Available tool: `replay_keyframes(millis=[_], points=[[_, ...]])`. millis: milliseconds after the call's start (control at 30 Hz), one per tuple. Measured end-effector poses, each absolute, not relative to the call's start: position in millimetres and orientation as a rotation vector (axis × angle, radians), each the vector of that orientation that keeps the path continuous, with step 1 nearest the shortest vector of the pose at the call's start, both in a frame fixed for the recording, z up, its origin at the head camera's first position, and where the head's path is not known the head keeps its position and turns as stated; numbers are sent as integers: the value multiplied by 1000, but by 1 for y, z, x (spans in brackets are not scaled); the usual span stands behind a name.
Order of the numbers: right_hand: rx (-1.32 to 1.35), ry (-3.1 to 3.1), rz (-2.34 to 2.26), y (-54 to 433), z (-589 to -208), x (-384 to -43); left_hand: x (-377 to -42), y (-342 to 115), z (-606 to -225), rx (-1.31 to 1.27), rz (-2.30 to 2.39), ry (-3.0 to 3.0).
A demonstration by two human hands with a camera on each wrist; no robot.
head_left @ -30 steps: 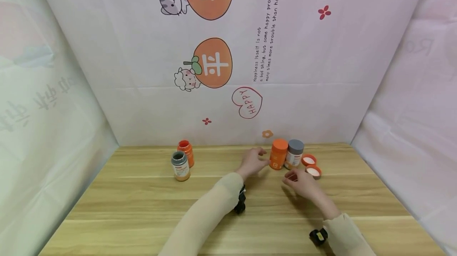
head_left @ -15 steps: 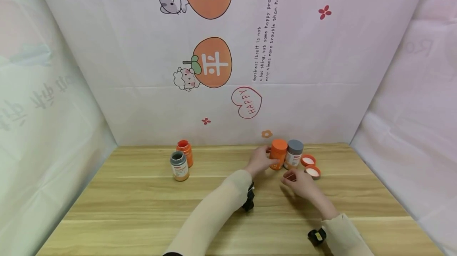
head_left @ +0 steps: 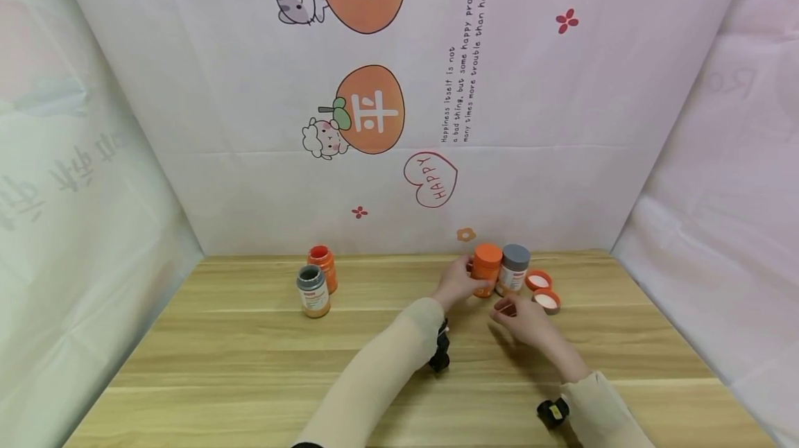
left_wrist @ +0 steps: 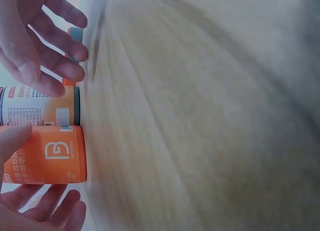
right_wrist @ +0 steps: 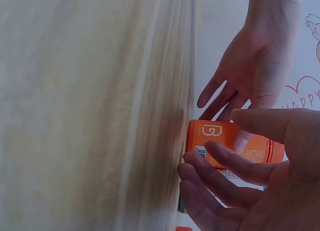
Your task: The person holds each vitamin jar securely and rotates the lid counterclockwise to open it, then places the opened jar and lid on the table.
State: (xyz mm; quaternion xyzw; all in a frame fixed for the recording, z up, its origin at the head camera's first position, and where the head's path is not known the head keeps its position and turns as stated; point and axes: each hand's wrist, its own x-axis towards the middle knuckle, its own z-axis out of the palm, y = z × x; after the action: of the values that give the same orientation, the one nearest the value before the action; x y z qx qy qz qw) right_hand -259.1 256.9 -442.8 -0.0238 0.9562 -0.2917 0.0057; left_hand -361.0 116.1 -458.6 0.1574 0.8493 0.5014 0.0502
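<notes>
My left hand [head_left: 454, 286] grips an upright orange jar [head_left: 485, 272] with an orange lid, thumb in front and fingers round the far side. In the left wrist view the thumb lies across the orange jar's label [left_wrist: 57, 151], its base at the tabletop. Pressed close on its right stands a white-and-orange jar [head_left: 514, 274] with a grey lid. My right hand [head_left: 527, 321] hovers just in front of that jar, fingers loosely bent and holding nothing. The right wrist view shows the right fingers [right_wrist: 235, 166] overlapping the orange jar.
Two upturned lids [head_left: 547, 301] with orange rims and white insides lie right of the jars. Further left stand two lidless jars, one orange [head_left: 326, 271] and one with a grey neck [head_left: 314, 293]. A printed white cloth [head_left: 281, 205] rises behind the wooden table [head_left: 250, 358].
My left hand has moved right, from beside the orange jar to a hold around it. The right hand has barely shifted, and the jars and lids have kept their places.
</notes>
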Motion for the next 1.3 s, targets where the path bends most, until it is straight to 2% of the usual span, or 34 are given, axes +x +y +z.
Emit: replay_keyframes(millis=[733, 1300], points=[[-141, 3005, -963, 250, -445, -260, -359, 82, -465, 466, 1664, 2660], [-144, 2988, -1011, 242, -441, -259, -331, 52, -451, 561, 1712, 2677]])
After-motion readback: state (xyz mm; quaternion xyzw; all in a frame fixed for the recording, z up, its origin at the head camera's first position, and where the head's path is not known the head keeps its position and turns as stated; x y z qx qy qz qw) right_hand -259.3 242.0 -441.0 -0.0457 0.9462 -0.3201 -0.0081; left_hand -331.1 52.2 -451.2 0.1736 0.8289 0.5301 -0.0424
